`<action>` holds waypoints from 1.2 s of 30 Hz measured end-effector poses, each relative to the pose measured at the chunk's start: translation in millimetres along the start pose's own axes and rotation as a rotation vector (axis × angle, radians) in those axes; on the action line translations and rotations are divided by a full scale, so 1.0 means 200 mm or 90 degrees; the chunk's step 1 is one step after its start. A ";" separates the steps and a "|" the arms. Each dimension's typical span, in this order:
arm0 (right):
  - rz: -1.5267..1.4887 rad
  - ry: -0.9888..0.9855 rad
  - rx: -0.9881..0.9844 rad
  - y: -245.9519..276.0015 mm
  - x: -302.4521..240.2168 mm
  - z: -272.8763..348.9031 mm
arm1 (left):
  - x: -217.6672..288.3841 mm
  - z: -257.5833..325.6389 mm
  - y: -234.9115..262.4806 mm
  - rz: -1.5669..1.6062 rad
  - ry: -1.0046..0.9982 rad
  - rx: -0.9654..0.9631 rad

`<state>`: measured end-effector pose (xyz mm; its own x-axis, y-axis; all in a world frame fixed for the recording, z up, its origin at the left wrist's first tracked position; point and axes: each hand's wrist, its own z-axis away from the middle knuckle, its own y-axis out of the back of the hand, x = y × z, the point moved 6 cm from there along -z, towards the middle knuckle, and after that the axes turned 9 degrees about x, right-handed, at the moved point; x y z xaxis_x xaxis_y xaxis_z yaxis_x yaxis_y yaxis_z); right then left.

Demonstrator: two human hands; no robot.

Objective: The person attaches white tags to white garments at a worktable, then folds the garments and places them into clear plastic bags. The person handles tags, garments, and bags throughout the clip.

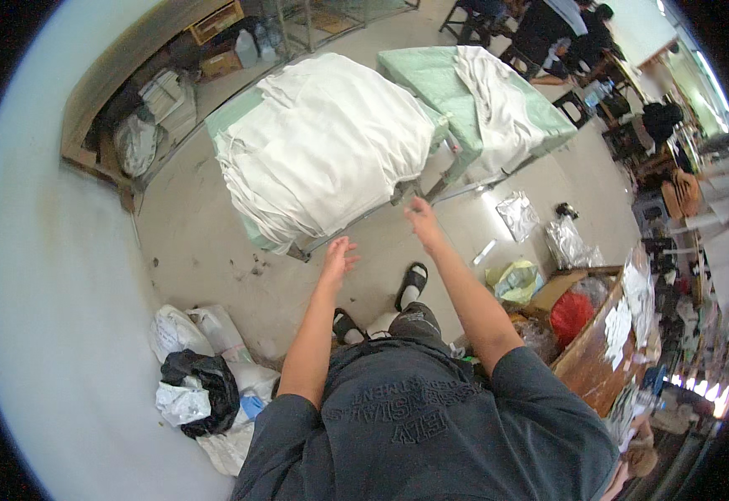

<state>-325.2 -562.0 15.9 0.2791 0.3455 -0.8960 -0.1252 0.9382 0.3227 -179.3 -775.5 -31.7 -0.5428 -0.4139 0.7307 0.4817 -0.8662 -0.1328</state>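
Note:
My left hand (339, 260) hangs in the air just short of the near edge of a large white cloth (331, 142). Its fingers are apart and nothing is in them. Farther right, my right hand (419, 220) is held out near the cloth's right corner, also empty with its fingers loosely parted. The cloth lies bunched and wrinkled over a stand with a pale green cover (235, 113). Whether either hand touches the cloth's edge is hard to see, but both seem apart from it.
A second green-covered stand (414, 75) carries a draped white cloth strip (498, 108). White sacks (179, 332) and a black bag (214, 384) lie by the left wall. At right are a silvery plastic sheet (516, 215) and a wooden table (598, 351). Other people sit at the far right.

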 end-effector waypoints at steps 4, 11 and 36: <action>-0.006 0.053 0.127 0.08 -0.05 -0.41 | -0.06 -0.19 -0.10 0.240 0.084 0.023; 0.012 -0.118 -0.156 0.05 -0.05 -0.73 | -0.15 -0.46 -0.11 0.662 0.085 0.266; -0.429 -0.384 -0.380 0.07 -0.37 -0.51 | 1.07 -0.03 -0.93 -0.826 -0.518 0.172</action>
<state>-444.9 -577.2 55.9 0.8661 -0.1297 -0.4828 -0.1683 0.8337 -0.5259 -388.3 -704.9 144.9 -0.2081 0.8878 0.4105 0.1487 -0.3862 0.9104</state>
